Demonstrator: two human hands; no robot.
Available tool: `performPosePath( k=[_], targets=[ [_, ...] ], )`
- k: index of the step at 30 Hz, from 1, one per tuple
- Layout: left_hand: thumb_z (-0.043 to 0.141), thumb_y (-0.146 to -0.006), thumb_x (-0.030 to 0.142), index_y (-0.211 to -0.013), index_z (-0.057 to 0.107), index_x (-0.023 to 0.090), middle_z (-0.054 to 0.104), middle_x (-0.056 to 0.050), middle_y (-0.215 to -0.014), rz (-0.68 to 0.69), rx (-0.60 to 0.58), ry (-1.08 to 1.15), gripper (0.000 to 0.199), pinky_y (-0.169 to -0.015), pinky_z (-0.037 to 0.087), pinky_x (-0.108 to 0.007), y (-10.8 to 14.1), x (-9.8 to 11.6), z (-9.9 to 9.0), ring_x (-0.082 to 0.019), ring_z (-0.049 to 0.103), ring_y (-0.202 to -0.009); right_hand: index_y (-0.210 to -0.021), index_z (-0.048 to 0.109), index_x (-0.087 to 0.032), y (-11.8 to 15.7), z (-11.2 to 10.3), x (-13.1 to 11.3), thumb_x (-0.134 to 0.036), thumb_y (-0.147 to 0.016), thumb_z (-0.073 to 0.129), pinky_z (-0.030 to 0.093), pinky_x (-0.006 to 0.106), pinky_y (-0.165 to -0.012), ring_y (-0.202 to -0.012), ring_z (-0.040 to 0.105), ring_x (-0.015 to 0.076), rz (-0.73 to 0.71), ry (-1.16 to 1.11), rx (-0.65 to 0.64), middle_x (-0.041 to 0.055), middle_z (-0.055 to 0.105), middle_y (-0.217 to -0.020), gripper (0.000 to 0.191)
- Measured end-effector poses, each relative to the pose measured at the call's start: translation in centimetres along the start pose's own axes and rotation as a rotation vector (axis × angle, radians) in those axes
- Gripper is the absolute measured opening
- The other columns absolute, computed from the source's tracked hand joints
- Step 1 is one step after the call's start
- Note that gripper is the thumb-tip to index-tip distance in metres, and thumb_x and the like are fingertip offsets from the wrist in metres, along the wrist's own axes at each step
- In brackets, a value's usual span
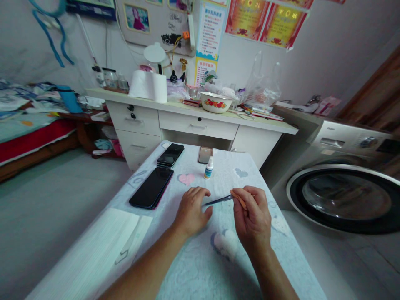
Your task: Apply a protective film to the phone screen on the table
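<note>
My right hand (251, 212) is closed on an orange cloth (239, 200) that wraps one end of a thin dark strip-like object (218, 200). The strip's other end points at my left hand (192, 210), whose thumb and fingers are apart beside it; no firm grip shows. Beyond the hands a small white spray bottle (208, 168) stands upright on the cloth-covered table (193, 262). Behind the bottle lies a brownish phone (205, 155). To the left are a large black phone (151, 187), on top of another device, and a smaller black phone (170, 154).
A white desk (200, 124) with a flowered bowl (216, 102) and a paper roll (160, 88) stands behind the table. The washing machine (340, 143) on the right has its round door (346, 198) open. A bed (34, 133) is at the left.
</note>
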State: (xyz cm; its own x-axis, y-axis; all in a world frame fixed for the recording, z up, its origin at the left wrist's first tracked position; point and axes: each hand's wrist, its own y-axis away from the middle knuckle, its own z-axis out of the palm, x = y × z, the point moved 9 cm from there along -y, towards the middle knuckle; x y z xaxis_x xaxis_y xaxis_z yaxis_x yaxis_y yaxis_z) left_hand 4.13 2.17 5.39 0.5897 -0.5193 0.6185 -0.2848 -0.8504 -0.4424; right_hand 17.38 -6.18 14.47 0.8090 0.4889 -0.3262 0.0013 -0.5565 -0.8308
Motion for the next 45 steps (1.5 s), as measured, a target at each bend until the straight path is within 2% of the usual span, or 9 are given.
performPosePath(
  k=[6, 13, 18, 25, 34, 42, 45],
  targets=[
    [0.068, -0.077, 0.025, -0.099, 0.059, 0.018, 0.062, -0.007, -0.098, 0.226, 0.237, 0.137, 0.024, -0.087, 0.047, -0.037, 0.7, 4.6, -3.6, -0.022, 0.055, -0.098, -0.105, 0.059, -0.019, 0.1, 0.0, -0.3, -0.01, -0.088, 0.054, 0.05, 0.024, -0.067, -0.082, 0.056, 0.0126, -0.016, -0.005, 0.015, 0.0046, 0.049, -0.096, 0.02],
    [0.065, -0.082, 0.025, -0.094, 0.061, 0.019, 0.065, -0.005, -0.09, 0.308, 0.343, 0.137, 0.015, -0.082, 0.049, -0.034, 1.8, 6.3, -4.1, -0.019, 0.057, -0.091, -0.105, 0.059, -0.018, 0.8, 0.0, -1.1, -0.008, -0.087, 0.054, 0.05, 0.023, -0.066, -0.08, 0.055, 0.0121, -0.039, -0.026, 0.009, 0.0044, 0.049, -0.094, 0.021],
    [0.063, -0.083, 0.021, -0.089, 0.06, 0.019, 0.064, -0.004, -0.084, 0.323, 0.401, 0.082, 0.006, -0.08, 0.049, -0.035, 2.0, 6.6, -4.7, -0.018, 0.057, -0.086, -0.107, 0.059, -0.019, 1.2, 0.4, -1.3, -0.006, -0.086, 0.053, 0.05, 0.022, -0.064, -0.08, 0.056, 0.0118, -0.05, -0.046, -0.006, 0.0052, 0.049, -0.096, 0.024],
    [0.063, -0.082, 0.019, -0.089, 0.059, 0.018, 0.064, -0.004, -0.085, 0.337, 0.386, 0.04, 0.008, -0.082, 0.048, -0.036, 2.2, 6.6, -4.6, -0.018, 0.055, -0.087, -0.11, 0.059, -0.019, 1.7, 0.6, -1.5, -0.004, -0.086, 0.052, 0.052, 0.023, -0.068, -0.082, 0.056, 0.0124, -0.07, -0.043, -0.005, 0.0055, 0.049, -0.096, 0.029],
    [0.058, -0.084, 0.018, -0.091, 0.058, 0.018, 0.063, -0.005, -0.087, 0.339, 0.358, 0.044, 0.007, -0.082, 0.047, -0.037, 2.0, 6.6, -4.4, -0.019, 0.055, -0.088, -0.115, 0.059, -0.019, 2.5, 1.4, -2.0, -0.002, -0.085, 0.05, 0.053, 0.025, -0.072, -0.085, 0.058, 0.012, -0.098, -0.1, -0.069, 0.0068, 0.049, -0.103, 0.036],
    [0.06, -0.082, 0.019, -0.089, 0.059, 0.019, 0.063, -0.005, -0.085, 0.31, 0.391, 0.023, 0.007, -0.082, 0.048, -0.037, 2.2, 6.1, -4.5, -0.019, 0.056, -0.087, -0.104, 0.063, -0.021, 1.6, -0.6, -0.5, -0.006, -0.084, 0.054, 0.053, 0.024, -0.065, -0.078, 0.058, 0.0118, -0.028, -0.001, 0.054, 0.0047, 0.052, -0.094, 0.026],
    [0.061, -0.082, 0.019, -0.089, 0.059, 0.019, 0.062, -0.005, -0.084, 0.31, 0.4, 0.022, 0.007, -0.082, 0.048, -0.037, 2.2, 6.1, -4.6, -0.019, 0.056, -0.087, -0.103, 0.063, -0.02, 1.8, -0.7, -0.1, -0.006, -0.084, 0.054, 0.053, 0.025, -0.065, -0.078, 0.057, 0.0121, -0.006, 0.014, 0.067, 0.0049, 0.052, -0.094, 0.026]
  ],
)
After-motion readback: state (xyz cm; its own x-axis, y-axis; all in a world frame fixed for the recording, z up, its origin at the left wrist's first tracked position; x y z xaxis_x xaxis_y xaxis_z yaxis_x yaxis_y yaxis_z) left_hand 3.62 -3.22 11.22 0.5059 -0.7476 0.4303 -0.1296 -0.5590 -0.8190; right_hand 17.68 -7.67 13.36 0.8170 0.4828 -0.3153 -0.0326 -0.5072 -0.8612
